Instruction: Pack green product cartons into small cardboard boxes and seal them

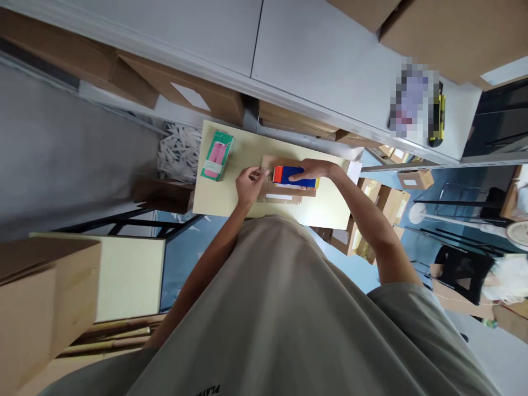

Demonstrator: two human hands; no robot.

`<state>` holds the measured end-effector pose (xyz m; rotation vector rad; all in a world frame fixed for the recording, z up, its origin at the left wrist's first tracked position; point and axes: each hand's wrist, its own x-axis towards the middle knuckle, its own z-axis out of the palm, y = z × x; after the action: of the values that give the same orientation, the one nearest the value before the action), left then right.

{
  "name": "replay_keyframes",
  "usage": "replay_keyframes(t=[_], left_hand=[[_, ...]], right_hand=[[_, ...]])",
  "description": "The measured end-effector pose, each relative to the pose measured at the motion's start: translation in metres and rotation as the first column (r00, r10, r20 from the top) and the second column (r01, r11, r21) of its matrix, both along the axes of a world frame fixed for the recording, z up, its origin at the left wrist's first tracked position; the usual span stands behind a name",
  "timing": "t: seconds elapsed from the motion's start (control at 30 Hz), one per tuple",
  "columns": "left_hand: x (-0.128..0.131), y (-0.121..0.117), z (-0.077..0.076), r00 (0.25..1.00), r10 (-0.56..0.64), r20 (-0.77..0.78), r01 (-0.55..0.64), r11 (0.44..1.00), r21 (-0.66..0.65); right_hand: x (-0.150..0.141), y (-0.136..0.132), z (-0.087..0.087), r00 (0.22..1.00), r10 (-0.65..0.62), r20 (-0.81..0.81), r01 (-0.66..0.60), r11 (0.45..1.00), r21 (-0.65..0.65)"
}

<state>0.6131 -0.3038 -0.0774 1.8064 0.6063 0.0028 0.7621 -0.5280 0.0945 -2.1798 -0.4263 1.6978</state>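
My right hand (311, 169) grips a blue box with an orange-red end (289, 175), its thumb across the top face. The box is over a brown cardboard carton (284, 193), with flaps spread, on a cream tabletop (332, 208). My left hand (248, 186) is at the carton's left side, near the orange-red end. Its fingers are curled in and pressed together near the edge; what they pinch, if anything, is too small to make out. Left of that hand lies a green box with a pink item pictured or showing on its front (218, 155).
A grey-white shelf (313, 66) runs above the table's far side, bearing a yellow-black tool (437, 114) and cardboard boxes. White paper strips (181, 148) are heaped left of the table. More cartons stand at lower left (74, 297) and at right (385, 206).
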Motion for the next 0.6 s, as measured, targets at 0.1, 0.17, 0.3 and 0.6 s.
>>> replay_keyframes(t=[0.1,0.17,0.3,0.6], left_hand=[[0.005,-0.006,0.008,0.999,0.02,-0.032,-0.017,0.997,0.08],[0.007,-0.008,0.009,0.998,0.038,-0.048,-0.033,0.993,0.114],[0.008,-0.01,0.007,0.995,0.071,-0.065,-0.061,0.986,0.157],[0.01,-0.013,-0.001,0.995,0.066,-0.08,-0.046,0.973,0.226]], right_hand=[[-0.002,0.001,-0.001,0.997,-0.012,-0.077,0.015,0.999,0.037],[-0.002,-0.004,-0.001,0.994,-0.036,-0.101,0.04,0.999,0.035],[0.005,-0.05,0.01,0.991,-0.045,-0.127,0.041,0.999,-0.032],[0.017,-0.204,0.035,0.995,-0.026,-0.095,-0.003,0.957,-0.29]])
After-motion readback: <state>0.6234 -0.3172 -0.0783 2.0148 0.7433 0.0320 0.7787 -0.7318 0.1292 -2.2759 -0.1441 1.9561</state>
